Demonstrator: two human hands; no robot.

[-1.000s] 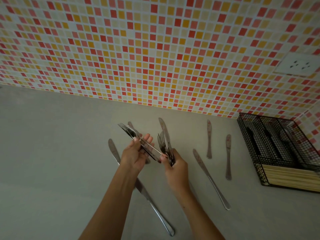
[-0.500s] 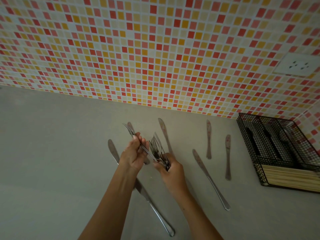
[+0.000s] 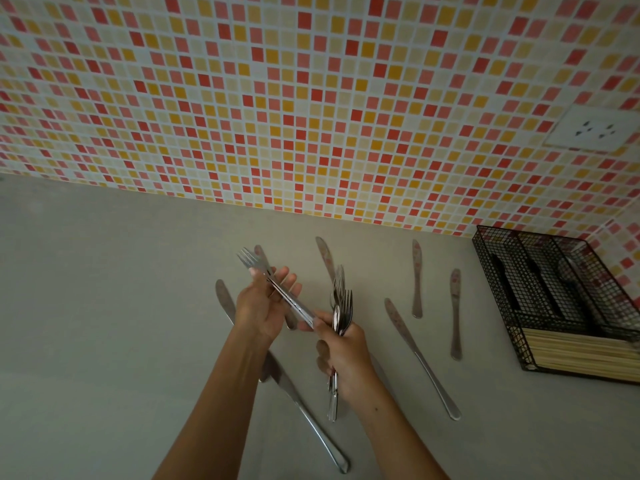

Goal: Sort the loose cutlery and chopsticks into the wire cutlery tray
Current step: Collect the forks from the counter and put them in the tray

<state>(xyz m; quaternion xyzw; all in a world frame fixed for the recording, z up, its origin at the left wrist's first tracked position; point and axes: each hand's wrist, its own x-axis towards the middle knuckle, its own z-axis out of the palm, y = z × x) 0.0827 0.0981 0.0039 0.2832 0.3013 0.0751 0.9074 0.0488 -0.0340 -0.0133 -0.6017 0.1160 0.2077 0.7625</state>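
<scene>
My left hand (image 3: 263,306) grips a steel fork (image 3: 273,285), tines pointing up-left, above the grey counter. My right hand (image 3: 344,351) is closed around a bunch of forks (image 3: 341,308) held upright, and its fingertips touch the lower end of the left hand's fork. Several table knives lie loose on the counter: a long knife (image 3: 304,410) runs under my left arm, another knife (image 3: 420,360) lies right of my hands, and two short knives (image 3: 417,278) (image 3: 455,313) lie further back. The black wire cutlery tray (image 3: 495,289) stands at the far right, with chopsticks (image 3: 581,355) in its near compartment.
A mosaic-tiled wall runs along the back of the counter, with a white socket (image 3: 594,129) above the tray. Two more knife blades (image 3: 325,254) (image 3: 259,252) show behind my hands. Dark cutlery lies in the tray's long compartments.
The bunch in my right hand swung left toward the left hand's fork, then back right. The left hand's fork has tilted, and my right fingertips now touch its handle end.
</scene>
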